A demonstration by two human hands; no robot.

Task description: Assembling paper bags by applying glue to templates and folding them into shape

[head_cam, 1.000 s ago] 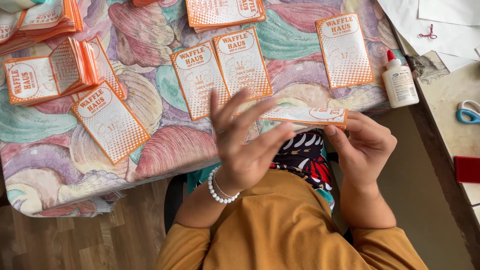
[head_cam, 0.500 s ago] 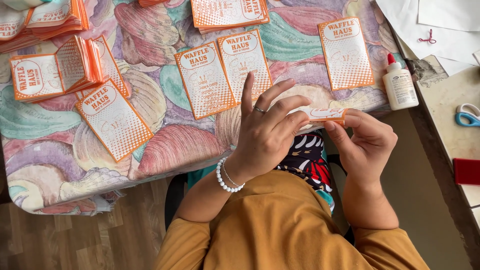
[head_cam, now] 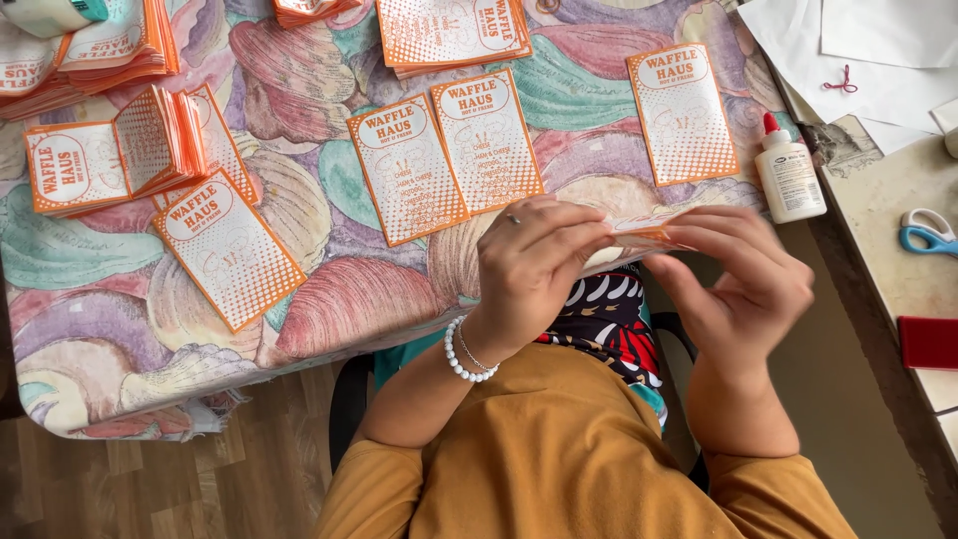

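Observation:
Both hands meet over the table's near edge on one folded orange-and-white paper card [head_cam: 644, 232], held edge-on. My left hand [head_cam: 534, 265], with a white bead bracelet at the wrist, pinches the card's left part with closed fingers. My right hand [head_cam: 743, 279] grips its right end, fingers curled over it. Just beyond the hands two flat printed cards [head_cam: 444, 155] lie side by side on the patterned tablecloth [head_cam: 329, 309]. Most of the held card is hidden by my fingers.
More orange cards lie flat at left [head_cam: 228, 247] and right [head_cam: 684, 115], with stacks at far left [head_cam: 110, 160] and along the top [head_cam: 454, 30]. A white glue bottle [head_cam: 788, 175] stands at right. Blue-handled scissors [head_cam: 928, 232] and white paper sheets [head_cam: 868, 50] lie on the side surface.
My left hand, earlier spread open above the card, has come down and closed its fingers on it. The right hand stays on the card's right end.

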